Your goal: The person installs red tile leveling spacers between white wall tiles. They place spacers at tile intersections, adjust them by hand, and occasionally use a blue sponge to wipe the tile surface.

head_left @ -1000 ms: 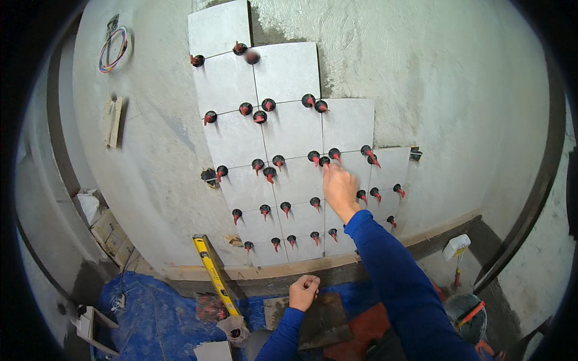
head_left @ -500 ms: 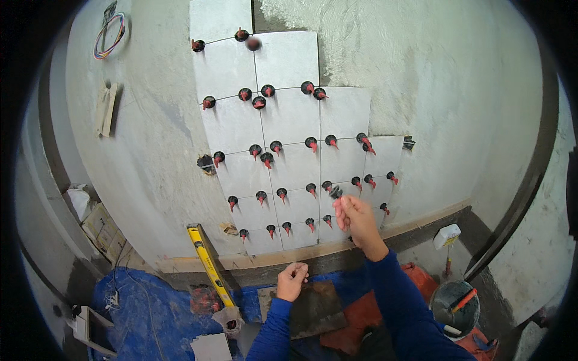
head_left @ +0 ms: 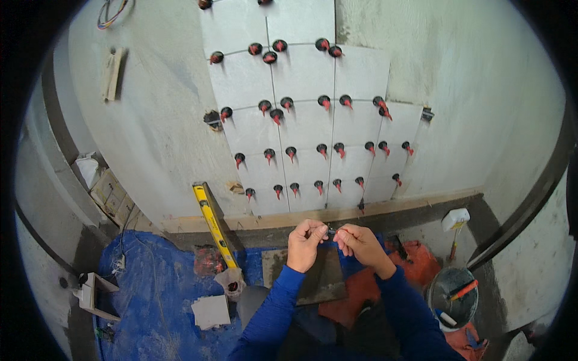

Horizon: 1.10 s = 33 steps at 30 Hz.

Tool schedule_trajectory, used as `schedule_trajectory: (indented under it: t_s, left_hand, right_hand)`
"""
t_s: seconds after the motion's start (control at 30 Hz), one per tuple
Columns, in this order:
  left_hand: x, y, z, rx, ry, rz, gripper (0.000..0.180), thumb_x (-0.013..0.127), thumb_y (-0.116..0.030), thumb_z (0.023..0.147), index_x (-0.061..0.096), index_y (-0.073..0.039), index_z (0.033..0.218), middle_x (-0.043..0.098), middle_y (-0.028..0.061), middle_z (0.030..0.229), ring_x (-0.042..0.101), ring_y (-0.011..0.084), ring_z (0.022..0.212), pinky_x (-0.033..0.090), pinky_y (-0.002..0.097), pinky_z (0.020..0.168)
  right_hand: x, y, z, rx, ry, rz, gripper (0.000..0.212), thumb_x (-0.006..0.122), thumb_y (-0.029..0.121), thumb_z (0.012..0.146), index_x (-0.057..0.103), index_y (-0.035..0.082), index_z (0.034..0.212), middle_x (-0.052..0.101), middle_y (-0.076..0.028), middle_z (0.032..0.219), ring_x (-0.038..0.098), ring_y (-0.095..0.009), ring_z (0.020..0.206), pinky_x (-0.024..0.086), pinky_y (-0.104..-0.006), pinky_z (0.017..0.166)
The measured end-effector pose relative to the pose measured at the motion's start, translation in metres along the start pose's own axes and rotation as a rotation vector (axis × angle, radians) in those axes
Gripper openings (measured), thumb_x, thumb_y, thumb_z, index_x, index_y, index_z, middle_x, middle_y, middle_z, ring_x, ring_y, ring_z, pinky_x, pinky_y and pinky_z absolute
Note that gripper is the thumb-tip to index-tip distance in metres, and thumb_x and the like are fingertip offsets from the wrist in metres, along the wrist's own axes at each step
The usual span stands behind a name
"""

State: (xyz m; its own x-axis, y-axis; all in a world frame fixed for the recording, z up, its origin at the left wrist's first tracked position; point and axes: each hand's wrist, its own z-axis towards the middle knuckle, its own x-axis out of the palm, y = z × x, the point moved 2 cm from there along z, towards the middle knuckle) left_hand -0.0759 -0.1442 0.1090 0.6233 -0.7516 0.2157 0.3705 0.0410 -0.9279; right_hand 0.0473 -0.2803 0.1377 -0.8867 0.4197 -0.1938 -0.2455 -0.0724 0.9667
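The left hand (head_left: 304,246) and the right hand (head_left: 365,248) both pinch a small dark piece (head_left: 331,232) between their fingertips, on the near side of the grey tiles (head_left: 303,73). It is probably light and stiff, not fragile; being so small, it may slip, so its two ends seem the best hold.

no legible text, numbers or signs
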Motion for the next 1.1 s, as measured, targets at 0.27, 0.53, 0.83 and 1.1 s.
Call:
schedule_trajectory:
  t_s: [0.27, 0.53, 0.83, 1.1]
  left_hand:
    - [-0.025, 0.019, -0.008, -0.027, -0.386, 0.152, 0.025, 0.066, -0.025, 0.1, 0.065, -0.004, 0.086, 0.061, 0.0011, 0.072, 0.057, 0.0109, 0.064, 0.047, 0.0283, 0.063]
    - [0.092, 0.036, -0.039, -0.153, 0.311, 0.007, 0.031, 0.06, -0.026, 0.104, 0.061, 0.0, 0.12, 0.066, 0.0094, 0.107, 0.065, 0.0164, 0.085, 0.054, 0.0307, 0.075]
    - [0.17, 0.006, -0.038, 0.013, 0.679, 0.174, 0.034, 0.069, -0.014, 0.096, 0.064, -0.002, 0.127, 0.066, 0.0104, 0.122, 0.061, 0.02, 0.111, 0.049, 0.0338, 0.095]
    - [0.19, 0.007, -0.024, 0.09, 0.545, 0.082, 0.027, 0.064, -0.025, 0.097, 0.071, -0.001, 0.107, 0.065, 0.018, 0.129, 0.061, 0.0293, 0.121, 0.044, 0.0419, 0.106]
  right_hand:
    - [-0.053, -0.018, -0.07, 0.107, -0.185, 0.014, 0.034, 0.055, 0.028, 0.106, 0.066, 0.001, 0.09, 0.06, -0.001, 0.07, 0.055, -0.008, 0.062, 0.045, -0.0252, 0.056]
    - [-0.09, -0.047, -0.136, 0.073, -0.378, 0.146, 0.033, 0.053, 0.029, 0.107, 0.062, 0.001, 0.093, 0.06, -0.003, 0.08, 0.057, -0.013, 0.071, 0.046, -0.0293, 0.066]
    - [-0.105, -0.053, -0.163, 0.101, -0.565, -0.087, 0.034, 0.056, 0.026, 0.104, 0.057, -0.002, 0.086, 0.051, -0.019, 0.072, 0.053, -0.026, 0.064, 0.042, -0.0409, 0.062]
    - [-0.153, -0.067, -0.203, 0.125, -0.886, -0.225, 0.033, 0.057, 0.025, 0.103, 0.058, -0.004, 0.087, 0.054, -0.02, 0.072, 0.052, -0.026, 0.063, 0.043, -0.0397, 0.061]
